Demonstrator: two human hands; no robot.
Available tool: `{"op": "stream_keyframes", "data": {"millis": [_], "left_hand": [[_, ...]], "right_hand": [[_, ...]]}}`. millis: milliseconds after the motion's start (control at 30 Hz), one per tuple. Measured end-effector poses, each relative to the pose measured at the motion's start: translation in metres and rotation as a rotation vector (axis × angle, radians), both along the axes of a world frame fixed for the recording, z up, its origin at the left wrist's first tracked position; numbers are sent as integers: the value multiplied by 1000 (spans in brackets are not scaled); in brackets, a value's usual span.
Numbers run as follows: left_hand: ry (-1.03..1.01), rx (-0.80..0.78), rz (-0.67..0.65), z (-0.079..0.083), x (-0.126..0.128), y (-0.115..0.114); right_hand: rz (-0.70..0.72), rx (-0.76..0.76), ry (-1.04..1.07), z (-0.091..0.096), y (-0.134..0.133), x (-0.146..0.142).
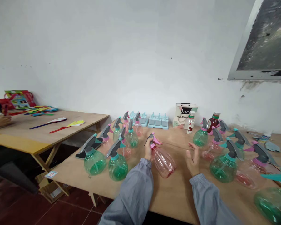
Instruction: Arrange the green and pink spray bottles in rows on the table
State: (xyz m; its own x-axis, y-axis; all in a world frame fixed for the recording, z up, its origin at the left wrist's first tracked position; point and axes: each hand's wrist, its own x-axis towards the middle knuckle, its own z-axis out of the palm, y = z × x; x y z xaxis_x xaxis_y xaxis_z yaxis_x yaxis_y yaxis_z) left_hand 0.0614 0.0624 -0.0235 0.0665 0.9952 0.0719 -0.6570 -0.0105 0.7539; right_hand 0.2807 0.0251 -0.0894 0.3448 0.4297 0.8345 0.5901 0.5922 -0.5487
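A pink see-through spray bottle [164,162] with a pink and grey trigger head is gripped at its neck by my left hand [149,148]. It tilts, its base pointing down and right above the table. My right hand [193,158] holds nothing; its fingers are apart, a short way right of the bottle. On the left stands a group of green and pink spray bottles, among them a green one [118,168] in front. Several more stand to the right, including a green spray bottle [223,167] and a pink spray bottle [250,175].
Light blue moulds [158,121] stand along the wall beside a paper bag [181,114], a white bottle [190,123] and a dark red bottle [213,120]. A dark phone [83,153] lies behind the left bottles. Another table [67,137] carries hand-shaped clappers; a person's hand [0,121] shows there.
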Motion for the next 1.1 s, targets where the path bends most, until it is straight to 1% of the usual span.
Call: {"op": "stream_keyframes", "data": {"millis": [133, 333, 500, 600, 667, 767, 867, 1000, 1100], "left_hand": [[53, 8, -87, 0, 2, -7], [105, 9, -135, 1, 3, -14], [93, 6, -91, 0, 4, -13], [91, 24, -92, -2, 7, -12], [76, 53, -30, -4, 8, -10], [46, 81, 103, -4, 8, -6], [53, 117, 137, -2, 5, -5], [120, 210, 212, -2, 2, -4], [141, 209, 240, -4, 1, -4]], "right_hand": [[-30, -3, -37, 4, -2, -3], [-26, -51, -14, 4, -1, -2], [8, -93, -21, 3, 0, -4], [24, -108, -15, 3, 0, -5], [34, -122, -11, 3, 1, -4], [49, -140, -15, 3, 0, -4], [95, -162, -55, 2, -2, -8], [263, -259, -158, -5, -4, -16], [379, -297, -201, -9, -5, -19]]}}
